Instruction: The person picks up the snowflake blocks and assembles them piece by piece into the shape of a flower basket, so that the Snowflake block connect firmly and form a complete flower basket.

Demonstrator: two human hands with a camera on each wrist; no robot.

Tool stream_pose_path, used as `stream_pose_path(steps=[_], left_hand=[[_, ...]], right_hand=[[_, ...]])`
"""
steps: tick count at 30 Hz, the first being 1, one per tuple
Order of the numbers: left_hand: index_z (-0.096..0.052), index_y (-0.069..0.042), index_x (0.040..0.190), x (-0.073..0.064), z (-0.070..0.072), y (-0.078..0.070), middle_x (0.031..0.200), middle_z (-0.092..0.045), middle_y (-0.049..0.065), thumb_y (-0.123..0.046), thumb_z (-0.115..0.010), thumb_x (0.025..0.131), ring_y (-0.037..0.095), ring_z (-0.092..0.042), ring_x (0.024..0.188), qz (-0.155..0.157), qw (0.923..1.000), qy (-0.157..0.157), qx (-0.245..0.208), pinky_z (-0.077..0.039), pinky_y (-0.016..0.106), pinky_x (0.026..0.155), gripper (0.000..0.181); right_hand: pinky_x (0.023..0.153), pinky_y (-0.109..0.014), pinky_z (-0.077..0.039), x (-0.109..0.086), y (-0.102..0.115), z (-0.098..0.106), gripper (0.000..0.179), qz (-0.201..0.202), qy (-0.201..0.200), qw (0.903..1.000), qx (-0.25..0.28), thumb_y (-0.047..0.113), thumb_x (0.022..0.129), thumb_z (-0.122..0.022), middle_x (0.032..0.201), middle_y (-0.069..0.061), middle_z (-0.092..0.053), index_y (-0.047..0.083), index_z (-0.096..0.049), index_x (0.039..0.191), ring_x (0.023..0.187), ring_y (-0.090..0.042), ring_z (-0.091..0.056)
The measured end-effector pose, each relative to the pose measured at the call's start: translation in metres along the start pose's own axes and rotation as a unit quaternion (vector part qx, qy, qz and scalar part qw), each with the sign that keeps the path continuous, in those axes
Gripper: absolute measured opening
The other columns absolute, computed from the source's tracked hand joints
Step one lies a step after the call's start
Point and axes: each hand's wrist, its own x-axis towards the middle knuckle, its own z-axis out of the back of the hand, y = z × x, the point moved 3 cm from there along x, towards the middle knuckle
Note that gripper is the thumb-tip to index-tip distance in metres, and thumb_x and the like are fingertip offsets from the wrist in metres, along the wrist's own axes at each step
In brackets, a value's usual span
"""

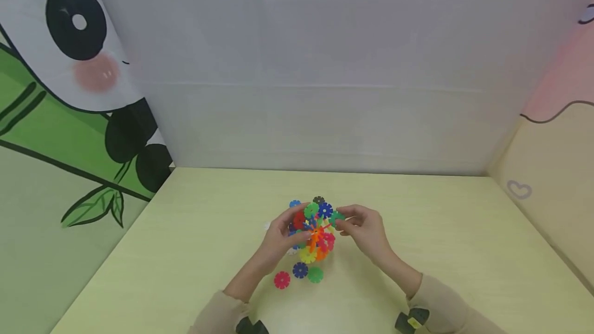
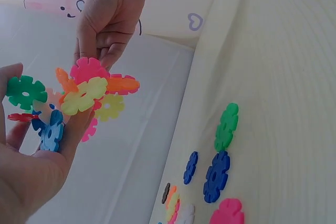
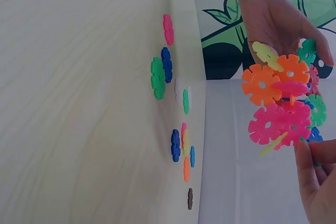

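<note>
A cluster of interlocked plastic flower discs (image 1: 316, 238) in orange, pink, yellow, red, blue and green is held up over the table. My left hand (image 1: 280, 233) grips it from the left side, thumb in front and fingers behind. On the other side, my right hand (image 1: 368, 228) pinches a green flower disc (image 1: 337, 217) between thumb and fingers, right at the cluster's edge. In the right wrist view, orange discs (image 3: 261, 85) and pink discs (image 3: 268, 124) face the camera, and the right fingertips partly hide the pinched disc.
On the pale wooden table (image 1: 441, 251) lie loose discs: a pink disc (image 1: 282, 280), a dark blue disc (image 1: 300, 270) and a green disc (image 1: 315, 274) in front. Several more lie behind the cluster, including a black disc (image 1: 318, 200). A white wall (image 1: 325, 76) closes the back.
</note>
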Motion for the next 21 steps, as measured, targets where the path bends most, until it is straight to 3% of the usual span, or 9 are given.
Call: stream_pose_path(steps=[9,17,21], left_hand=[[-0.034,-0.015,0.139,0.0,-0.0064,-0.0044,0.134,-0.04,0.013,-0.01,-0.06,0.086,0.028,-0.043,0.118,-0.013,0.9997,0.018,0.006,-0.046,0.026,0.089,0.059],[-0.036,-0.016,0.137,-0.002,-0.009,-0.0039,0.135,-0.04,0.015,-0.005,-0.063,0.081,0.027,-0.04,0.121,-0.031,0.9995,0.008,0.002,-0.043,0.027,0.093,0.063],[-0.038,-0.015,0.136,-0.0037,-0.0097,-0.0041,0.133,-0.043,0.01,-0.003,-0.065,0.079,0.025,-0.041,0.12,-0.036,0.9992,-0.006,0.015,-0.043,0.027,0.093,0.064]], right_hand=[[0.063,-0.024,-0.054,-0.0011,-0.0002,-0.0003,0.022,-0.002,-0.048,0.9983,0.033,-0.007,0.077,-0.066,0.084,-0.024,-0.065,-0.009,-0.064,0.099,0.062,-0.012,-0.063],[0.063,-0.023,-0.054,-0.0031,0.003,0.0007,0.023,0.027,-0.051,0.998,0.028,-0.003,0.077,-0.067,0.081,-0.021,-0.067,-0.007,-0.065,0.1,0.063,-0.015,-0.064],[0.063,-0.024,-0.054,-0.0043,0.0019,0.0001,0.024,0.031,-0.04,0.9984,0.024,-0.003,0.077,-0.067,0.079,-0.02,-0.067,-0.007,-0.065,0.1,0.063,-0.015,-0.064]])
